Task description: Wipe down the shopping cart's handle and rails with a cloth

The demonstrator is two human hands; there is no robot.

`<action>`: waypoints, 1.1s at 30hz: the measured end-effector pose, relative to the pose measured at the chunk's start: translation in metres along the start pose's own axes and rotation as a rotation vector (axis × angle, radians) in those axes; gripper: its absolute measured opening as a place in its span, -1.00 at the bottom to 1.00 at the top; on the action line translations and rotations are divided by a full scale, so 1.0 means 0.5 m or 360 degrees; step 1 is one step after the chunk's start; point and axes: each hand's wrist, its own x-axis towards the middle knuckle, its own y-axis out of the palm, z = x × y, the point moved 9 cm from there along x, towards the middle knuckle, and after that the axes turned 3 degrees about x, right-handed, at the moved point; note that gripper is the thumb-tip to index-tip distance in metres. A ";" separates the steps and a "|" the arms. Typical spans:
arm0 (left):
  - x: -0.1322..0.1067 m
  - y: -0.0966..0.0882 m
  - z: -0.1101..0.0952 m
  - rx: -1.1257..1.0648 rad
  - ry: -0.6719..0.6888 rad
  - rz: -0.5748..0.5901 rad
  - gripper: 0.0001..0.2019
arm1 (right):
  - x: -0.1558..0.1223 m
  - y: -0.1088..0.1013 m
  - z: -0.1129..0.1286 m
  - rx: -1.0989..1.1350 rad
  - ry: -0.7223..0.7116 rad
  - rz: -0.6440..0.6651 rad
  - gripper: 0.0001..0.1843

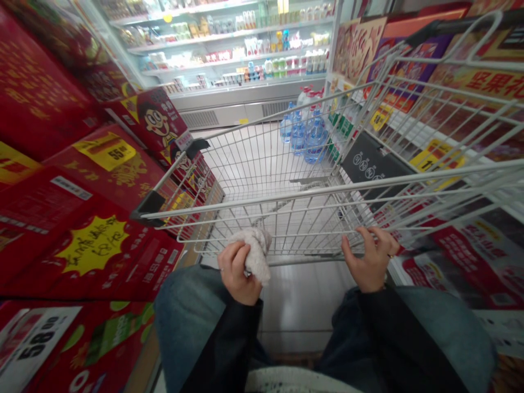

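A wire shopping cart [262, 203] stands sideways in front of my knees, and its basket holds no goods that I can see. In my left hand [239, 273] is a bunched pale cloth [257, 252], pressed against the lower wires of the cart's near side. The fingers are curled round the cloth. My right hand [370, 256] is at the lower right of the same side, its fingers apart and bent, with the tips at or near the wires. Whether they touch the metal I cannot tell. A dark grey panel [374, 166] hangs inside the cart's right end.
Red boxes [135, 240] with yellow price tags are stacked close on the left. More packaged goods [470, 240] line the right side. Beyond the cart are large water bottles [315, 139] on the floor and a lit refrigerated shelf [233, 49]. The cart's black handle [458, 26] is at upper right.
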 end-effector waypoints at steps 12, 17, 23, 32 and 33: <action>0.049 -0.011 -0.018 -0.0007 -0.0106 -0.0150 -0.56 | 0.002 -0.003 0.002 -0.0003 -0.0002 -0.0016 -0.56; 0.011 0.000 -0.015 0.0027 -0.0113 -0.0066 -0.59 | 0.003 -0.001 0.002 0.0021 0.0006 -0.0014 -0.59; 0.061 -0.007 -0.066 -0.0101 -0.0140 -0.0321 -0.54 | 0.003 -0.004 0.000 0.0026 0.0057 0.0004 -0.59; -0.003 0.044 -0.084 -0.0121 -0.0032 -0.0035 -0.67 | 0.008 -0.003 0.006 0.0028 0.0009 0.0003 -0.61; 0.005 0.040 -0.083 -0.0129 -0.0041 -0.0050 -0.64 | 0.008 -0.002 0.005 0.0025 0.0020 0.0008 -0.61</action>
